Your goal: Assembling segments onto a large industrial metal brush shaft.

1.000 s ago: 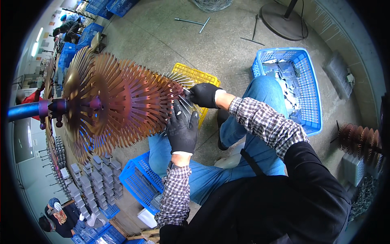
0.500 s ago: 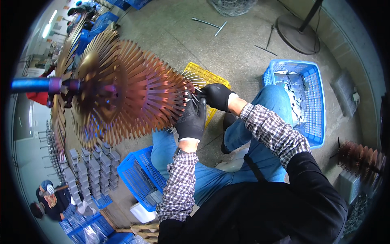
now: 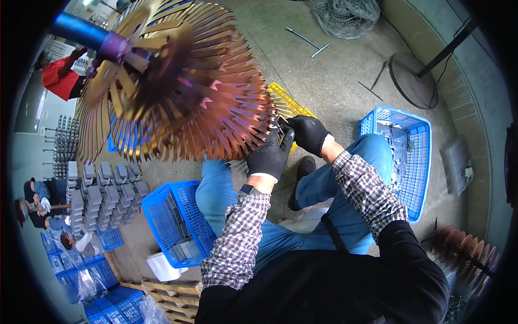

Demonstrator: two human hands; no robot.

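A large round rack of many thin, copper and brass-coloured metal prongs (image 3: pixel 226 108) fans out from a central shaft (image 3: pixel 81 29) at the upper left. My left hand (image 3: pixel 268 157), in a black glove, is against its right edge, thumb apart; its other fingers are partly hidden among the prongs. My right hand (image 3: pixel 310 134), also black-gloved, meets it there from the right, fingertips pinched together. A small silvery piece shows between the hands, but its kind is too small to tell. Thin silvery strips (image 3: pixel 279 102) stick out along the rack's edge just above.
A yellow crate (image 3: pixel 291 105) lies behind my hands. Blue baskets of flat grey pieces stand at right (image 3: pixel 423 162) and left (image 3: pixel 148 202). T-shaped metal rods (image 3: pixel 310 43), a wire heap (image 3: pixel 348 16) and a round stand base (image 3: pixel 407 81) are farther off. People work at far left.
The view has shifted, so the rack sits higher and the hands slightly lower and to the right. The rack appears turned and tilted. Both hands stay together at its edge.
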